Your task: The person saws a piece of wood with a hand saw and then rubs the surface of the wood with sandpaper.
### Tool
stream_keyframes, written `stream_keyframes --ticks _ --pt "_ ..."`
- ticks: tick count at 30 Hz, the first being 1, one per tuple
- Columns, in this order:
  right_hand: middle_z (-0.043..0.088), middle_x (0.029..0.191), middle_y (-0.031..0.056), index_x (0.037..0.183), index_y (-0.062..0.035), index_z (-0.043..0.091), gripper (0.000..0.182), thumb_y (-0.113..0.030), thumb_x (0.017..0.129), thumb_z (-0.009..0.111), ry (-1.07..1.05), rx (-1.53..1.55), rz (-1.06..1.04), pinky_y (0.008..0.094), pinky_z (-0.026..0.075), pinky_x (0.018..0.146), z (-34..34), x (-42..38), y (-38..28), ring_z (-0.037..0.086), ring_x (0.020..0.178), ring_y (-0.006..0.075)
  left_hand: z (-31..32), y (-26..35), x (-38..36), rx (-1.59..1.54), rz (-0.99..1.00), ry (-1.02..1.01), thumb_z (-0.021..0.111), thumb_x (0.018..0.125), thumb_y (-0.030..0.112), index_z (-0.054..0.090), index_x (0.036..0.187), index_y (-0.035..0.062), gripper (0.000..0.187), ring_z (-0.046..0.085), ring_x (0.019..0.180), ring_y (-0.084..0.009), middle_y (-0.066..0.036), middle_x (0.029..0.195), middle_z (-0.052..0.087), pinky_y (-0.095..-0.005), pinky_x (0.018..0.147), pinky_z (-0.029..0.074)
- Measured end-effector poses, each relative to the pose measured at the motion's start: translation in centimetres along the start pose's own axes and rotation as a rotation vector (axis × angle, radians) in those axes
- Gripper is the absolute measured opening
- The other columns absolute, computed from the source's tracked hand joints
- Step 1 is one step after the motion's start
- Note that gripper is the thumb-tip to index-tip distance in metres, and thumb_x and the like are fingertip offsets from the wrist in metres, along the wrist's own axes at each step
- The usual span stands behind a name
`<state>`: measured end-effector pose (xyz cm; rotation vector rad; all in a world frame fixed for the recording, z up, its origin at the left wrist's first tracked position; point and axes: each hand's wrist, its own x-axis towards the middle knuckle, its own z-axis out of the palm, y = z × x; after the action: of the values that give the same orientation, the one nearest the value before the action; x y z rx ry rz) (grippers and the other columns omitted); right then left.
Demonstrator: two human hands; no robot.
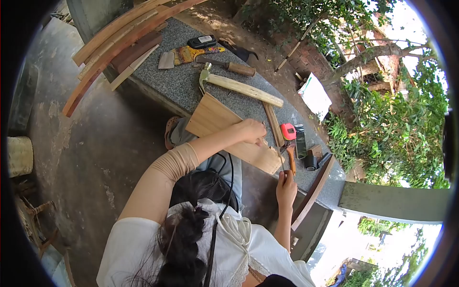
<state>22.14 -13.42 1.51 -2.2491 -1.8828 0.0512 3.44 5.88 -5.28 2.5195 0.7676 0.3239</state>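
Note:
A flat wooden board [217, 119] lies slanted across my lap and the stone bench edge, its near right end rough and chipped. My left hand [252, 131] presses on its upper side with fingers bent around the edge. My right hand [286, 187] is closed around the handle of a thin tool with a narrow metal shaft [281, 161], whose tip is by the board's rough end. The exact kind of tool is too small to tell. Just past it are an orange-brown handled tool [291, 159] and a red tape measure [288, 131].
On the granite bench [174, 62] lie a claw hammer [244, 91], a wooden-handled blade [234, 68], a paintbrush [184, 56], a black device [202, 42], a phone [300, 141] and a wood strip [273, 124]. Curved wooden pieces [119, 43] stick out at the upper left.

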Motion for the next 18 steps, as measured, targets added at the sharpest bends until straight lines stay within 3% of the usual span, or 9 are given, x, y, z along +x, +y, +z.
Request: stream_keyframes --ticks 3,5,14,18 --pt "0.062 0.068 0.0215 0.096 -0.0049 0.053 0.024 -0.029 0.096 0.049 0.006 -0.030 0.013 0.0509 0.045 0.055 0.4 -0.7 0.5 0.061 0.065 0.0433 0.9 -0.2 0.2 -0.001 0.035 -0.020 0.071 0.077 0.039 0.070 0.092 0.0044 0.038 0.064 0.098 -0.0302 -0.013 0.102 0.066 -0.0414 0.080 0.052" --pt "0.062 0.069 0.0217 0.096 -0.0045 0.053 0.025 -0.029 0.096 0.049 0.021 -0.006 0.020 0.0508 0.045 0.056 0.9 -1.1 0.5 0.061 0.066 0.0432 1.3 -0.4 0.0 0.030 0.074 0.059 0.070 0.076 0.040 0.069 0.093 0.0083 0.036 0.062 0.099 -0.0279 -0.009 0.098 0.064 -0.0405 0.082 0.050" --pt "0.064 0.073 0.0213 0.095 -0.0025 0.054 0.026 -0.028 0.097 0.048 -0.058 0.146 0.101 0.0487 0.047 0.058 4.0 -2.3 0.2 0.063 0.071 0.0418 2.0 -0.4 -0.8 0.087 0.187 0.248 0.066 0.078 0.038 0.066 0.087 0.0082 0.031 0.060 0.091 -0.0251 -0.006 0.090 0.060 -0.0398 0.079 0.048" --pt "0.063 0.071 0.0214 0.093 -0.0025 0.055 0.026 -0.027 0.097 0.049 0.005 0.202 0.065 0.0487 0.047 0.057 4.4 -2.3 -0.5 0.063 0.069 0.0415 2.4 -0.4 -1.5 0.073 0.196 0.295 0.067 0.077 0.038 0.066 0.087 0.0081 0.032 0.060 0.092 -0.0250 -0.006 0.089 0.060 -0.0398 0.078 0.048"
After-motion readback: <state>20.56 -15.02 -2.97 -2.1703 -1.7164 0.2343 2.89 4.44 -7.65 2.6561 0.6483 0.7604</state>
